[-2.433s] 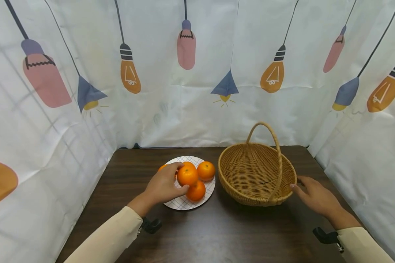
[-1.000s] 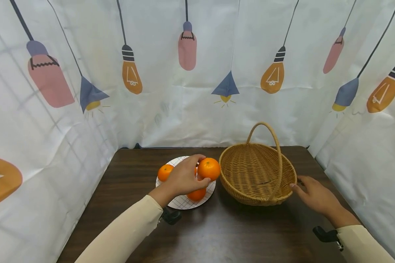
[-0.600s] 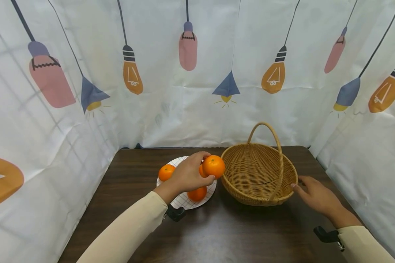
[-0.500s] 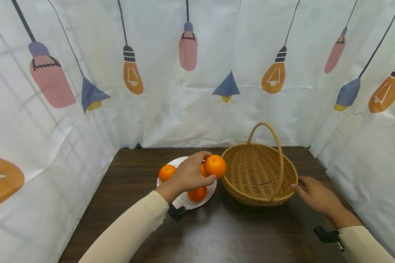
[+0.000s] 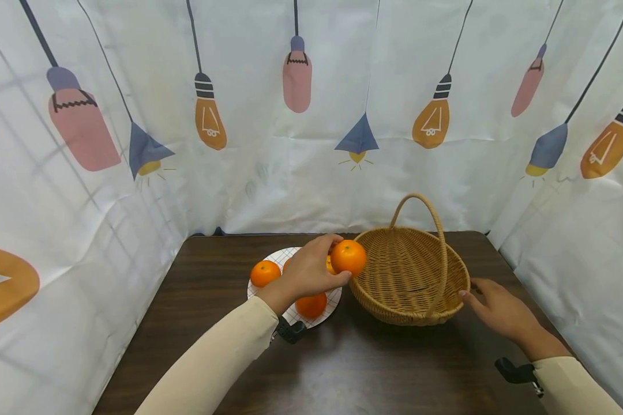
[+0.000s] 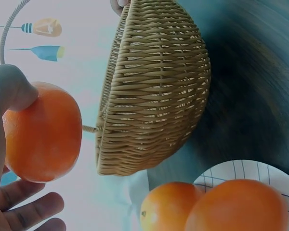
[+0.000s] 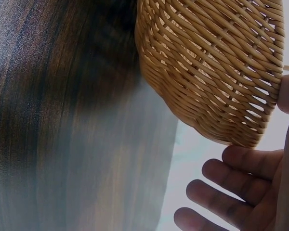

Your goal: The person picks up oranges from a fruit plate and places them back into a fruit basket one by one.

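Note:
In the head view my left hand (image 5: 311, 270) grips an orange (image 5: 348, 258) between thumb and fingers, raised beside the left rim of a wicker basket (image 5: 402, 271). The left wrist view shows the thumb pressed on the held orange (image 6: 43, 134), level with the basket's rim. At the basket's right side, my right hand (image 5: 503, 311) pinches the rim with thumb and index finger, its other fingers spread in the right wrist view. Under my left arm lies a white checked plate (image 5: 334, 295) bearing several oranges, partly hidden by the hand; one orange (image 5: 265, 274) shows at its left.
The basket's tall arched handle (image 5: 438, 230) stands up over its opening. Everything sits on a dark wooden table (image 5: 374, 369). A white curtain (image 5: 301, 184) printed with lamps and bulbs encloses the back and sides.
My left hand has lifted the orange off the plate's pile and carried it rightward to the basket's left rim. The right hand and the basket have stayed in place.

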Demonstrator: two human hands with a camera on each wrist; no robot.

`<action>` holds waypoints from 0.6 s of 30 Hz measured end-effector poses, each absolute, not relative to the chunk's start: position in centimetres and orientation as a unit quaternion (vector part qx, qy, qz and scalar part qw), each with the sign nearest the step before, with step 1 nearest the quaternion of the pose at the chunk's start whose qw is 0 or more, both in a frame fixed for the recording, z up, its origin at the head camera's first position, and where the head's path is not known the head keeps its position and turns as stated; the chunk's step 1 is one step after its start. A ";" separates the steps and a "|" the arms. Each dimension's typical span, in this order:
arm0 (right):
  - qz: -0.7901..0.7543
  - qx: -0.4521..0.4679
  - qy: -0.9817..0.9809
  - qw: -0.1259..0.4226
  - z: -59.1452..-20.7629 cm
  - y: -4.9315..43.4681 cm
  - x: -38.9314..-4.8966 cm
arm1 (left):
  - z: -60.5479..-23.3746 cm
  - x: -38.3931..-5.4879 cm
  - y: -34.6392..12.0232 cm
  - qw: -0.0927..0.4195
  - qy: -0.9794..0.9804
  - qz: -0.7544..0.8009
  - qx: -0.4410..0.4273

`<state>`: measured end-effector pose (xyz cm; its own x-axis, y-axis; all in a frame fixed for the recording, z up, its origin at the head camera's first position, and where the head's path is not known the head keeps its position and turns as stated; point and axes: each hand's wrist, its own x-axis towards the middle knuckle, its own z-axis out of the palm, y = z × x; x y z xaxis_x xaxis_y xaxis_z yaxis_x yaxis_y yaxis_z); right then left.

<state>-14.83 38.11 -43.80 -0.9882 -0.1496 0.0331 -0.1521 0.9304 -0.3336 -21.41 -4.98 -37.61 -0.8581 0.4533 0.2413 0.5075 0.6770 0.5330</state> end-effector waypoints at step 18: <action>0.170 0.077 -0.982 0.005 -44.0 38.2 -14.9 | -37.6 -21.6 -2.6 0.042 -0.912 -0.300 -0.276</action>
